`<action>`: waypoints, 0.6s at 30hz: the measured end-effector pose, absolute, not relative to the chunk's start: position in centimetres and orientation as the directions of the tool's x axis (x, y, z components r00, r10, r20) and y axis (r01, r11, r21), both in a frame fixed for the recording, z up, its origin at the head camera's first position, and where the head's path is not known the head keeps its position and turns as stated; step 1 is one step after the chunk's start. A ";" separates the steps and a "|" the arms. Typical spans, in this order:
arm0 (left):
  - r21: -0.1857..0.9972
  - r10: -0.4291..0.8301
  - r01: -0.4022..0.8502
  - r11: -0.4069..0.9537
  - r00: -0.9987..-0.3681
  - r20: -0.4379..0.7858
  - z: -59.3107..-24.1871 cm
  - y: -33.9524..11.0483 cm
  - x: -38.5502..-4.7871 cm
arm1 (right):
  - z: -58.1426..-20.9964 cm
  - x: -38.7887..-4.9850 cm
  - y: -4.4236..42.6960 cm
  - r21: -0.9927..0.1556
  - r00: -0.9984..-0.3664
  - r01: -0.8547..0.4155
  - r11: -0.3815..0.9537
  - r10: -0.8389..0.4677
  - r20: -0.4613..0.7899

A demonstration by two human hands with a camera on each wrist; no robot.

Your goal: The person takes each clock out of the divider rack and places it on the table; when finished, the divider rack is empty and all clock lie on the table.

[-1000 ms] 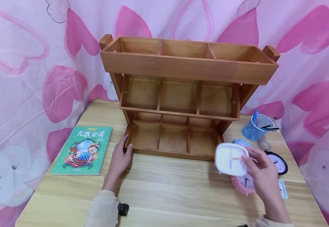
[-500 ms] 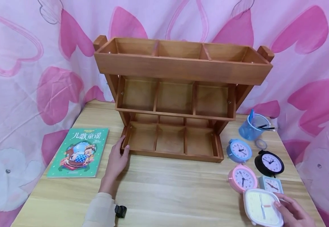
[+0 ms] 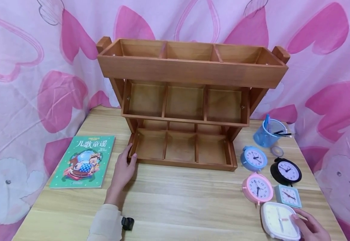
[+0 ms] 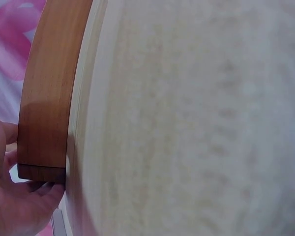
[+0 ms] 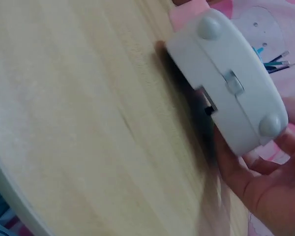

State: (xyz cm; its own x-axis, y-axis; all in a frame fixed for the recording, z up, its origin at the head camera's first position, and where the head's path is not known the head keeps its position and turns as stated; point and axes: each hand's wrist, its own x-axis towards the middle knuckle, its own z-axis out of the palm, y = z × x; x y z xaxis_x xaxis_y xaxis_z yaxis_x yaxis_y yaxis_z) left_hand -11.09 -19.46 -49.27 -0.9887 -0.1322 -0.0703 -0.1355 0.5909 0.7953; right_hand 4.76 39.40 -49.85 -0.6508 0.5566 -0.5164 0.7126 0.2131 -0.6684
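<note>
A white square alarm clock is in my right hand, at the lower right of the head view. Thumb and fingers pinch its right side, and it lies face up low over the table. The right wrist view shows the clock's underside with two round feet. My left hand grips the front left corner of the brown wooden shelf. In the left wrist view its fingers bend round the end of the bottom tray. All the shelf's visible compartments hold nothing.
Near the white clock lie a pink round clock, a light blue square clock, a blue round clock and a black clock. Behind them are a tape roll and a blue pen cup. A green book lies left.
My right hand has carried the white clock from beside the shelf down to the right, in front of the other clocks, uncovering them. The left hand keeps its grip on the shelf.
</note>
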 end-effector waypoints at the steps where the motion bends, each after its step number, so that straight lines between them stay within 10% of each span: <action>1: 0.794 -0.130 -0.133 0.593 -0.989 -0.068 -49.3 -19.5 -11.1 | -49.9 4.7 39.2 -0.667 -0.649 0.710 0.224 0.576 -0.497; 13: 0.793 -0.132 -0.139 0.593 -0.988 -0.075 -49.3 -19.6 -11.1 | -49.2 4.3 38.3 -0.450 -0.694 0.720 0.529 0.579 -0.428; 18: 0.753 -0.146 -0.069 0.654 -0.989 0.037 -48.2 -19.2 -10.8 | -46.1 3.5 36.5 -0.457 -0.830 0.553 0.697 0.508 -0.231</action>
